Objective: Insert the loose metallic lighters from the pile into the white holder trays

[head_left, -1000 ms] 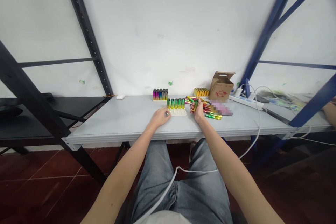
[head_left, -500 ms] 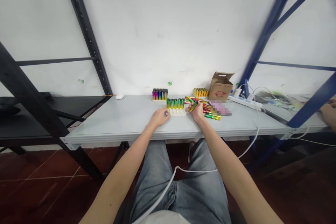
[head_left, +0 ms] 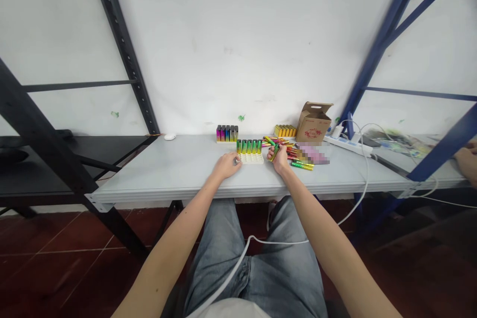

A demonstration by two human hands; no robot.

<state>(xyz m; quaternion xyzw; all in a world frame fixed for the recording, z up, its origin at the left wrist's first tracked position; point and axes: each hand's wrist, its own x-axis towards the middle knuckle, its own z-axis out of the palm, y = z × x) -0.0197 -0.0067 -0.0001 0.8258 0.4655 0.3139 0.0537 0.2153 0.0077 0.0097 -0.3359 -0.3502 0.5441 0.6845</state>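
Observation:
A white rack (head_left: 252, 159) with rows of holes lies on the table in front of me. Green-and-yellow shiny tubes (head_left: 249, 147) stand upright along its far side. My left hand (head_left: 226, 165) is closed at the rack's left end, its fingertips gripping the edge; a small grey spot shows by its fingers. On the right, my right hand (head_left: 280, 160) is wrapped around a few green-and-yellow tubes (head_left: 274, 152), just off the rack's right end. Behind and beside that hand lies a loose heap of red, yellow and green tubes (head_left: 292, 152).
A rack of purple, blue and dark tubes (head_left: 227, 133) stands near the wall. Yellow tubes (head_left: 285, 131) in another rack are beside an open cardboard box (head_left: 313, 124). A power strip (head_left: 348, 145) with white cables lies at right. Another person's hand (head_left: 467, 159) shows at the right edge.
The tubes in my right hand have shifted in its fingers, and the hand has turned slightly. My left hand has stayed at the rack's left end.

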